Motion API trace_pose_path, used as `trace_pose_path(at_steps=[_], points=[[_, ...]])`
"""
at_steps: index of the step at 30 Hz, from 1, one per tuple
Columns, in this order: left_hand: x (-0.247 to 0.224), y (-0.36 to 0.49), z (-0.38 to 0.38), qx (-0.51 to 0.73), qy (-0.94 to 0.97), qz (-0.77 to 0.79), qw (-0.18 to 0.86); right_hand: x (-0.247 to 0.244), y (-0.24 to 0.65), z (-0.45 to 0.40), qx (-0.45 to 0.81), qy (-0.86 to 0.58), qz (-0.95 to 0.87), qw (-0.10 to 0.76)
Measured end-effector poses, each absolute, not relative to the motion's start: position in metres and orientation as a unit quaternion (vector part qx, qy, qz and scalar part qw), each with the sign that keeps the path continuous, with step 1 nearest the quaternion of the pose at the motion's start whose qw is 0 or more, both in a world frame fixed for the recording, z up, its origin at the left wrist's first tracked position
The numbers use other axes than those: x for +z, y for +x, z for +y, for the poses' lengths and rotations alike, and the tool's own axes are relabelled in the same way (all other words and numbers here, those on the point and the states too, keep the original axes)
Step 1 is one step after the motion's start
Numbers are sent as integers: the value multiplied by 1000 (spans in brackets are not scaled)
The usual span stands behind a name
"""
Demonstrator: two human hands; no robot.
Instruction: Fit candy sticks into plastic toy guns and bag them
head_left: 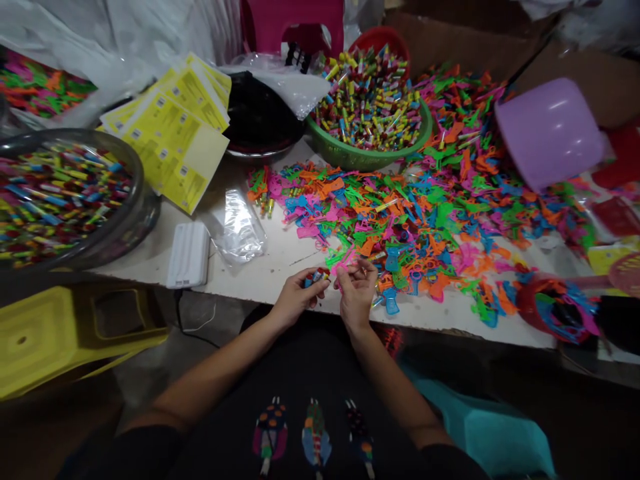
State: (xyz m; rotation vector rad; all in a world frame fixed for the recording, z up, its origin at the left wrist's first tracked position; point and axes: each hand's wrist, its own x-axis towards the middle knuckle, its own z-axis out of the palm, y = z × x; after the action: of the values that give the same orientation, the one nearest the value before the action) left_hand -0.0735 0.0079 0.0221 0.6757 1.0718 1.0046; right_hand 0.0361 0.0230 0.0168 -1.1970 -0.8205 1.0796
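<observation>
My left hand is closed around several small colourful tubes at the front edge of the table. Beside it, my right hand pinches a pink plastic toy gun, partly hidden by the fingers. The two hands are close together, with a narrow gap between them. Right behind them spreads a big heap of toy guns in pink, green, orange and blue. A few loose tubes lie among these near my right hand.
Tubes fill a green basin at the back and a clear basin on the left. Yellow printed sheets, plastic bags and a white box-like device lie left. A purple tub tilts over the heap; a red container stands right.
</observation>
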Motion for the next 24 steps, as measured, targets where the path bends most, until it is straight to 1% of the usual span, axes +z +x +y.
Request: trace_pose_path(at_steps=[4,9,12,15,17,18,19,21,23,24], points=[[18,-74,7,440,325,505,667,18,36,18,422,-528,-427,601],[18,-73,5,452,419,548,566,13,38,12,343,-539,-522,565],[19,-72,2,449,473,540,532,9,38,9,329,-549,-537,550],[18,-69,1,416,504,513,557,9,50,14,330,-567,-536,531],[13,-68,3,378,498,513,588,11,71,21,304,-599,-555,491],[11,-69,6,364,494,531,584,13,84,25,269,-621,-574,460],[7,-71,10,360,498,559,557,16,99,30,218,-647,-593,426],[0,-77,23,369,549,602,447,19,127,37,81,-703,-609,358],[-8,-84,41,358,662,576,320,20,146,42,-29,-736,-599,313],[-11,-86,51,334,725,540,266,20,151,43,-54,-738,-601,303]])
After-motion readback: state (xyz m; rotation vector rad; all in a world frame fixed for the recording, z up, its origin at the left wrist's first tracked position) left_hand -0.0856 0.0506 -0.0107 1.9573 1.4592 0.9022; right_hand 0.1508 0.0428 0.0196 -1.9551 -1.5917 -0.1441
